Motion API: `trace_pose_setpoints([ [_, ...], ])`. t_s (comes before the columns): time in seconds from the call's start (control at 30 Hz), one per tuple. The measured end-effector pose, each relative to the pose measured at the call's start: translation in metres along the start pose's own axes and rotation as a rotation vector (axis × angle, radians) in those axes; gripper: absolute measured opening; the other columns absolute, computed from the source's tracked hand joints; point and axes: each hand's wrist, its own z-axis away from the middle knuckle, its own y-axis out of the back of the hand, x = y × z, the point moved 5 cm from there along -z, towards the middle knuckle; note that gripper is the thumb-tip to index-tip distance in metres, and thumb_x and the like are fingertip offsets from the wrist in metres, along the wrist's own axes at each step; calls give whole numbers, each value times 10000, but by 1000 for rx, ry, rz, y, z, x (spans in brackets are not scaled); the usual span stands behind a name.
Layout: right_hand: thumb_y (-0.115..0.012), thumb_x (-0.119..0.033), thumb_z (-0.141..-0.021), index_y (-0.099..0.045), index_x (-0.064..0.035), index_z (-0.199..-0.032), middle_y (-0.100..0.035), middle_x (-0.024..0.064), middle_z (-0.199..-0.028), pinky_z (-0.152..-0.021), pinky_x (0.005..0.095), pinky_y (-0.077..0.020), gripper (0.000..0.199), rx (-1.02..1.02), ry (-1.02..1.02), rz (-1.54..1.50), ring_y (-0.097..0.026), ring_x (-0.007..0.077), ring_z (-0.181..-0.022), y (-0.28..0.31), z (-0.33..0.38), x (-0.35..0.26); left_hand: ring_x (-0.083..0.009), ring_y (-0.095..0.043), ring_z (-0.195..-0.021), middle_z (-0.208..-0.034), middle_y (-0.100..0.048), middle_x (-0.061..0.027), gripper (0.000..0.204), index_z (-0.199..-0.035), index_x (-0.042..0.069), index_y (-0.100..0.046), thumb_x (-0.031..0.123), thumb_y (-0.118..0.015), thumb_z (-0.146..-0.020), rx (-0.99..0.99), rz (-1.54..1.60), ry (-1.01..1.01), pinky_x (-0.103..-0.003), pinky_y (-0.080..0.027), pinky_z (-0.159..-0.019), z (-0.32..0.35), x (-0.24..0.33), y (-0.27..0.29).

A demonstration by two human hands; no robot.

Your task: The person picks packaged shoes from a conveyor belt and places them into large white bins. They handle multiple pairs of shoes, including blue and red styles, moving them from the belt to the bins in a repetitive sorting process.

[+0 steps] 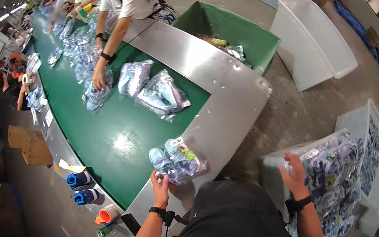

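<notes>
My left hand (159, 188) grips the near edge of a clear plastic bag of blue shoes (177, 159) that lies at the end of the green conveyor belt (100, 130), partly on its steel rim (229, 109). My right hand (294, 173) reaches to the right and rests on a heap of similar bagged shoes (337, 173) piled in a white bin (270, 161). Its fingers curl over a bag at the pile's edge; whether they grip it is unclear.
Two more bags (155, 89) lie further up the belt. A person in a white shirt (123, 0) handles a bag (96, 95) across the belt, others behind. A green bin (230, 32), large white tubs (312, 39), cardboard boxes (31, 144) and loose blue shoes (83, 188) surround the line.
</notes>
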Motion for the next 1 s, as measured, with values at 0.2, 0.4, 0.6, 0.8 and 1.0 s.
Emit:
trace_pose_setpoints([
  [0.2, -750, -86, -864, -618, -42, -1290, -644, 114, -1063, -852, 366, -534, 448, -117, 19, -196, -664, 246, -983, -11, -23, -36, -246, -643, -1006, -1279, -561, -169, 895, -1631, 165, -144, 134, -701, -930, 60, 117, 209, -379, -572, -784, -14, 11, -49],
  [0.4, -745, -168, -938, -637, -25, -1284, -678, 63, -1041, -822, 313, -530, 390, -361, -187, -596, -645, 154, -947, -34, -29, -49, -254, -682, -1046, -1231, -625, -82, 484, -1405, 155, -422, 216, -562, -945, -333, 387, 437, -416, -595, -821, -22, 67, -109],
  [0.6, -700, -398, -989, -444, -2, -1487, -698, 106, -1067, -799, 295, -534, 686, -410, -428, -826, -648, 149, -947, -32, -13, -37, -206, -678, -1019, -1200, -631, -43, 425, -1371, 145, -462, 203, -545, -958, -718, 177, 401, -350, -576, -797, 37, 140, -212],
  [0.8, -784, -386, -885, -360, 53, -1508, -536, 219, -1417, -1117, 370, -406, 872, -58, -301, -692, -524, 277, -1325, 34, 21, 4, -243, -662, -1127, -1299, -599, -119, 553, -1537, 128, -311, 178, -523, -1029, -1036, 69, 267, -370, -574, -891, 139, 193, -317],
  [1.0, -736, -262, -905, -424, -20, -1494, -671, 68, -1145, -779, 281, -520, 709, 213, -516, -1044, -645, 128, -911, 161, 115, 109, -188, -672, -900, -1096, -665, -105, 418, -1440, 4, -483, 193, -524, -1070, -1201, -185, 239, -316, -550, -740, 185, 193, -355],
])
